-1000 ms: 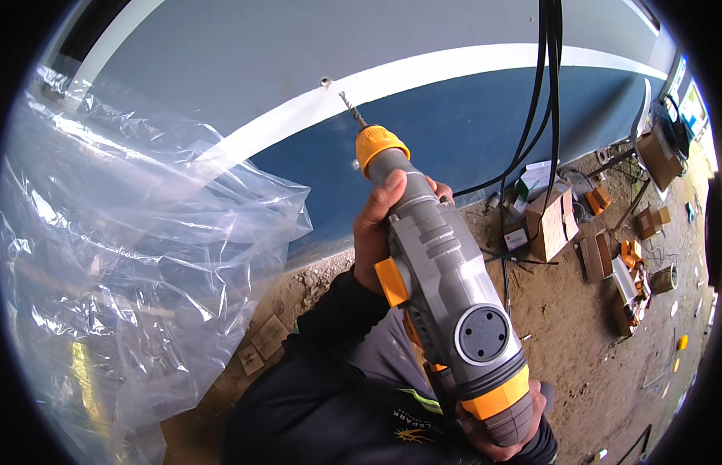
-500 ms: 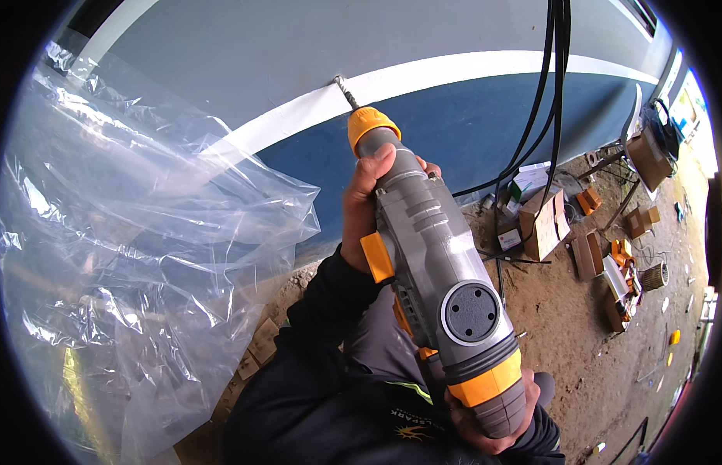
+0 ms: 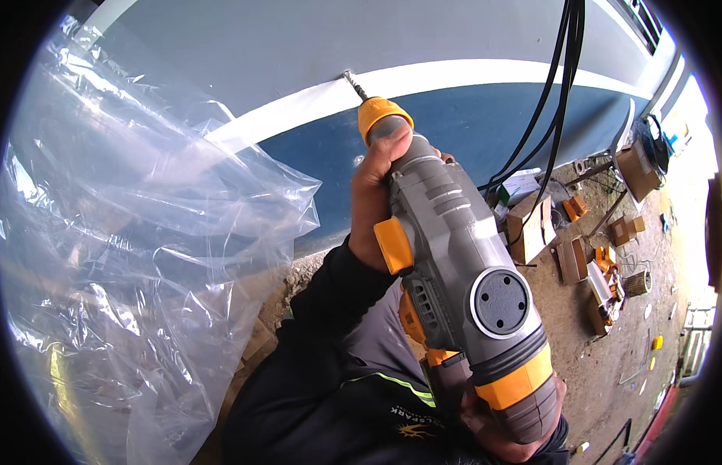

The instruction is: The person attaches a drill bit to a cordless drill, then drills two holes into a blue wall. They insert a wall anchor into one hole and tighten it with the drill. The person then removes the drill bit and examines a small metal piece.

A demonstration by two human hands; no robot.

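A grey and orange rotary hammer drill [image 3: 461,256] runs diagonally through the middle of the view. My left hand [image 3: 373,182] is closed round its front neck, thumb on top behind the orange collar [image 3: 383,115]. My right hand [image 3: 527,418] grips the rear end, partly hidden under it. The fluted bit [image 3: 355,84] points up to the painted wall [image 3: 462,116], its tip at a small hole on the upper edge of the white stripe, seemingly in it. A crumpled sheet of clear plastic [image 3: 136,263] hangs close at the left.
Black cables [image 3: 549,108] hang down the wall at right. Cardboard boxes [image 3: 527,232], orange items [image 3: 574,208], a cylindrical object [image 3: 637,284] and scattered scraps lie on the dirt ground [image 3: 578,387]. A metal stand [image 3: 601,222] holds another box [image 3: 637,172] near the wall.
The drill has moved up toward the wall, the bit's tip going from just below the hole to meet it. Both my hands have kept their hold.
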